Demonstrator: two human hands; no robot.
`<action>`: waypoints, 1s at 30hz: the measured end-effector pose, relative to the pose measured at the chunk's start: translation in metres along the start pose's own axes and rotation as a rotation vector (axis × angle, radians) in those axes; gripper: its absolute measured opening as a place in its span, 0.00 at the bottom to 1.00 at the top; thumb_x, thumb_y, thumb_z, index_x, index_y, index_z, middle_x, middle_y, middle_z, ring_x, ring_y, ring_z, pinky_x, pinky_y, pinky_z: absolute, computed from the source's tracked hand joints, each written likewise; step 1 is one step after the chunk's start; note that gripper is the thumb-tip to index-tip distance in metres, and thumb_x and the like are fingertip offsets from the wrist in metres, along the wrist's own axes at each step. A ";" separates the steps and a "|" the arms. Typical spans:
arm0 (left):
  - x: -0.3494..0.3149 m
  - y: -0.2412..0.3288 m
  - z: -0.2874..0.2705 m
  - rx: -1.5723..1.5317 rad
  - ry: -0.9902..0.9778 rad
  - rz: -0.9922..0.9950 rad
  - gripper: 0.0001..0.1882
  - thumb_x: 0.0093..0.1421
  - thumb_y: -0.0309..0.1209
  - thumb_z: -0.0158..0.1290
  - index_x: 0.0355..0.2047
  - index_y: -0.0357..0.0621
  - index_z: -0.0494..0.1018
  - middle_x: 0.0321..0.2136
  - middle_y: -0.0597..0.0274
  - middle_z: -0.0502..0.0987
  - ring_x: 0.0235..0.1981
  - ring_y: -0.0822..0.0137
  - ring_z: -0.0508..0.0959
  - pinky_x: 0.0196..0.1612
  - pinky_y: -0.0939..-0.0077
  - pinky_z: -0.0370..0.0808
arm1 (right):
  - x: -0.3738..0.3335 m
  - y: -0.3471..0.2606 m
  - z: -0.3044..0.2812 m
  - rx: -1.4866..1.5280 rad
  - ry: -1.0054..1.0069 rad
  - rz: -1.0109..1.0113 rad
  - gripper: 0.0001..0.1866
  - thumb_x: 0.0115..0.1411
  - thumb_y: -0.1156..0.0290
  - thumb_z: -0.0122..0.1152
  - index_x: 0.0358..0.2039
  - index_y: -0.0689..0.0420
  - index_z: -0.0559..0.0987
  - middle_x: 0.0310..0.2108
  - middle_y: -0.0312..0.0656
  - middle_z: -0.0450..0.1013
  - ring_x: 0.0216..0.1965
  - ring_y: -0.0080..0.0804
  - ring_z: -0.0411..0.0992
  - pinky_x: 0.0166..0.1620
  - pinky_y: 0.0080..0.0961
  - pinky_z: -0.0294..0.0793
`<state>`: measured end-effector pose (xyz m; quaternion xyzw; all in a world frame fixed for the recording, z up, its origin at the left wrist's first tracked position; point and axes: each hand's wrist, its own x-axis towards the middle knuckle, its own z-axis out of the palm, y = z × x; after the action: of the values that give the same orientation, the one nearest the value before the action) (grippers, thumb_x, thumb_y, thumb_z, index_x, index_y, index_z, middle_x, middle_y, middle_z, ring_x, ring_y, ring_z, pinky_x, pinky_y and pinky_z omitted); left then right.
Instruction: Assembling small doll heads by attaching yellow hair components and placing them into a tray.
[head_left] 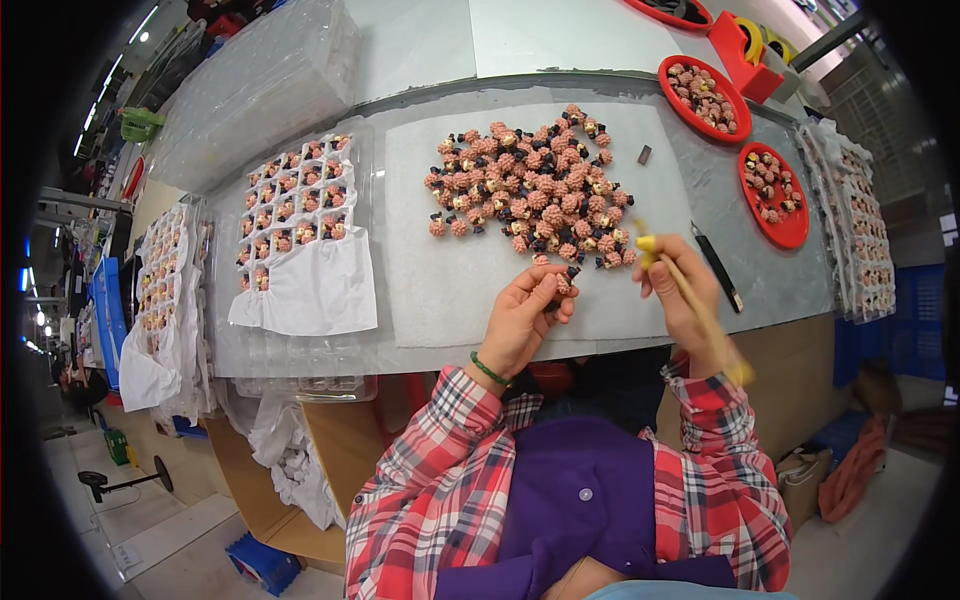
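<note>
My left hand (pixel 525 315), with a green bracelet at its wrist, pinches a small figurine (pixel 564 284) with pink knobbly hair and dark parts. To its right, my right hand (pixel 688 300) grips a thin yellow-handled tool that looks like a brush (pixel 703 315). Its yellow collar is near my fingertips, pointing toward the left hand but apart from the figurine. The tip is blurred. Just beyond both hands, a heap of similar figurines (pixel 545 190) lies on a white sheet (pixel 420 290).
A tray (pixel 370 200) of figurines with white tissue (pixel 315 290) lies left, below stacked clear plastic trays (pixel 265 85). Red bowls (pixel 797 235) of figurines stand right, near a red tape dispenser (pixel 735 65). A black pen-like knife (pixel 717 265) and dark block (pixel 644 155) lie nearer.
</note>
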<state>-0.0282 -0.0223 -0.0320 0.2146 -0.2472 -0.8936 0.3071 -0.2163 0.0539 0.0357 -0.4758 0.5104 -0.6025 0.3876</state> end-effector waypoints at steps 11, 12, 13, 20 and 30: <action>0.001 -0.005 0.000 0.014 -0.004 0.057 0.08 0.63 0.31 0.45 0.38 0.39 0.67 0.29 0.61 0.72 0.25 0.75 0.69 0.27 0.85 0.66 | 0.001 0.004 0.037 -0.740 -0.153 -0.674 0.07 0.52 0.74 0.60 0.32 0.59 0.74 0.23 0.41 0.69 0.21 0.37 0.70 0.22 0.27 0.68; 0.001 -0.005 -0.001 0.005 -0.002 0.065 0.08 0.63 0.31 0.45 0.38 0.39 0.67 0.29 0.62 0.72 0.25 0.75 0.69 0.27 0.85 0.65 | -0.001 0.004 0.035 -0.740 -0.154 -0.674 0.07 0.52 0.74 0.60 0.32 0.59 0.74 0.23 0.41 0.69 0.21 0.37 0.70 0.22 0.27 0.68; 0.001 -0.006 -0.001 -0.005 0.000 0.072 0.09 0.63 0.32 0.45 0.38 0.39 0.67 0.28 0.62 0.72 0.24 0.75 0.68 0.27 0.85 0.65 | -0.006 0.003 0.030 -0.752 -0.230 -0.631 0.07 0.51 0.73 0.60 0.32 0.59 0.74 0.22 0.41 0.69 0.20 0.36 0.69 0.21 0.27 0.68; 0.001 -0.004 0.001 0.014 0.062 0.044 0.09 0.63 0.33 0.46 0.36 0.39 0.67 0.28 0.63 0.72 0.23 0.75 0.68 0.26 0.85 0.63 | -0.007 0.012 0.031 -0.731 -0.220 -0.673 0.05 0.52 0.73 0.60 0.28 0.58 0.73 0.19 0.38 0.66 0.17 0.34 0.67 0.19 0.27 0.66; -0.001 -0.001 -0.001 -0.002 0.013 0.038 0.11 0.63 0.34 0.46 0.38 0.38 0.69 0.28 0.62 0.72 0.23 0.75 0.68 0.26 0.84 0.63 | 0.012 0.010 -0.008 -0.965 -0.044 -0.654 0.10 0.44 0.80 0.59 0.31 0.59 0.74 0.26 0.42 0.68 0.27 0.39 0.69 0.27 0.29 0.69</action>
<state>-0.0273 -0.0215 -0.0336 0.2152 -0.2484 -0.8865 0.3258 -0.2270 0.0423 0.0278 -0.7437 0.5457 -0.3800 -0.0688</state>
